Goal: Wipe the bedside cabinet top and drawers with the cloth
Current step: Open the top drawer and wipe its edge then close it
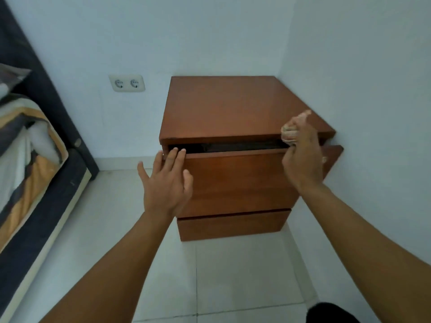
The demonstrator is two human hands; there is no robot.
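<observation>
The brown wooden bedside cabinet (235, 150) stood in the corner of the room on the pale tiled floor (233, 276), with white walls behind it and at its right side. Its top drawer (235, 180) was pulled out a little, so a dark gap showed under the cabinet top (233, 106). The lower drawer (233, 224) was closed.

The right hand (300, 157) was at the right end of the gap. Its fingers (289, 151) were curled closed around a bunched beige cloth (288, 134), which stuck out above them and touched the front edge of the cabinet top.

The left hand (166, 183) was open and held nothing. Its fingers (177, 155) were spread, and the tips of two of them rested on the upper left edge of the top drawer.

A double wall socket (127, 83) was on the wall to the left of the cabinet. A bed (30, 164) with striped bedding stood at the far left.
</observation>
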